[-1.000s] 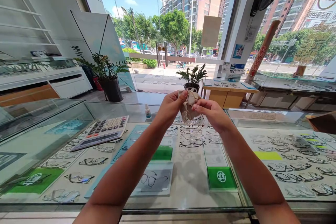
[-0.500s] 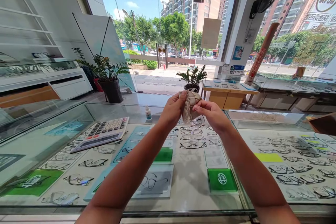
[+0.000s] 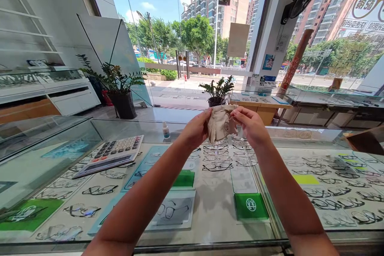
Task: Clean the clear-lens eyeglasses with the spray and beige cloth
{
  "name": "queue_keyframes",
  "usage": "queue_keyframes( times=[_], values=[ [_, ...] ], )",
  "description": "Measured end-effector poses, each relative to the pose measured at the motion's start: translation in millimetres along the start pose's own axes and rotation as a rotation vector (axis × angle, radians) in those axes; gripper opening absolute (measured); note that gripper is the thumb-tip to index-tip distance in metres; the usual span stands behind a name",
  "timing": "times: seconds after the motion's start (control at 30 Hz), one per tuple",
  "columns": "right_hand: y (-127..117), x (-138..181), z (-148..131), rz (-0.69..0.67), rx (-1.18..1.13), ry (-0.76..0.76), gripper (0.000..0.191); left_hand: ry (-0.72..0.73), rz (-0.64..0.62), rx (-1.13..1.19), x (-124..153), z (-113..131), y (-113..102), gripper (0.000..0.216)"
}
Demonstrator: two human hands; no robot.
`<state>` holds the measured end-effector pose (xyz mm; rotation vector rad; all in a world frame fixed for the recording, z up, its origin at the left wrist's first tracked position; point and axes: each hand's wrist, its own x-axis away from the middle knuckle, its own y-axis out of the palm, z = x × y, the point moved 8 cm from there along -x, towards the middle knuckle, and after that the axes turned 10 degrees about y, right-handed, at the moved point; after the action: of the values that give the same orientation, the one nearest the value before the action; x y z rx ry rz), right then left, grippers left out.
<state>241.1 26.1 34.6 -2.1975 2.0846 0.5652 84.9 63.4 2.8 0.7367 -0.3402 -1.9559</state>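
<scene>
A small beige cleaning cloth (image 3: 220,122) with zigzag-cut edges hangs between my two hands, above the glass display counter (image 3: 210,212). My left hand (image 3: 196,128) pinches its left side, fingers closed. At its upper right edge, my right hand (image 3: 250,124) grips the cloth between thumb and fingers. The cloth is partly folded, with its lower edge hanging in layers. Whether anything is inside the folds I cannot tell. Under the glass below my hands lie rows of eyeglasses (image 3: 217,166).
A large calculator (image 3: 115,150) rests on the counter to the left. A small spray bottle (image 3: 166,130) stands left of my hands. A brown object (image 3: 367,140) sits at the right edge. Potted plants (image 3: 123,102) stand beyond the counter, before a glass front.
The cloth has gone from bunched up to more spread out between my hands. My right hand has moved slightly right and up. The view has shifted a little.
</scene>
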Motion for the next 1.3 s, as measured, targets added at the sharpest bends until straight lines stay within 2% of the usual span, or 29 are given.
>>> queue_keyframes(
  times=[0.27,0.4,0.53,0.67,0.77,0.87,0.97,1.03,1.1,1.2,1.3],
  values=[
    [-19.5,-2.2,-8.3,0.109,-0.029,-0.013,0.020,-0.038,0.001,-0.080,6.5,-3.8,5.4,0.036],
    [-29.0,-1.8,-15.1,0.108,-0.020,0.030,0.023,-0.050,0.026,-0.059,11.5,-5.5,8.2,0.036],
    [-41.9,3.4,-33.2,0.108,-0.011,-0.006,0.020,-0.184,0.078,-0.033,28.0,-17.8,15.1,0.037],
    [-48.9,10.7,-49.4,0.121,-0.004,-0.062,0.021,-0.413,0.114,0.032,72.8,-57.8,21.5,0.036],
    [-45.1,15.5,-53.0,0.112,0.014,-0.057,0.022,-0.601,0.053,0.146,123.2,-101.5,24.2,0.041],
    [-36.3,18.5,-52.3,0.067,0.017,-0.033,0.023,-0.678,0.071,0.132,166.0,-133.7,6.1,0.044],
    [-26.1,19.8,-48.7,-0.002,0.027,0.003,0.023,-0.677,0.077,-0.204,190.4,-140.3,-24.1,0.063],
    [-21.7,20.6,-46.8,-0.030,0.028,0.011,0.021,-0.621,-0.016,-0.486,194.7,-128.3,-32.8,0.085],
    [-17.6,21.7,-45.4,-0.061,0.032,0.014,0.019,-0.552,-0.162,-0.747,193.9,-110.5,-30.1,0.098],
    [-8.9,24.1,-42.8,-0.138,0.061,0.031,0.018,-0.468,-0.323,-1.191,184.3,-78.5,-24.9,0.089],
    [-0.4,26.7,-40.8,-0.208,0.078,0.038,0.017,-0.273,-0.311,-1.502,155.8,-35.2,-15.4,0.063]
  ],
)
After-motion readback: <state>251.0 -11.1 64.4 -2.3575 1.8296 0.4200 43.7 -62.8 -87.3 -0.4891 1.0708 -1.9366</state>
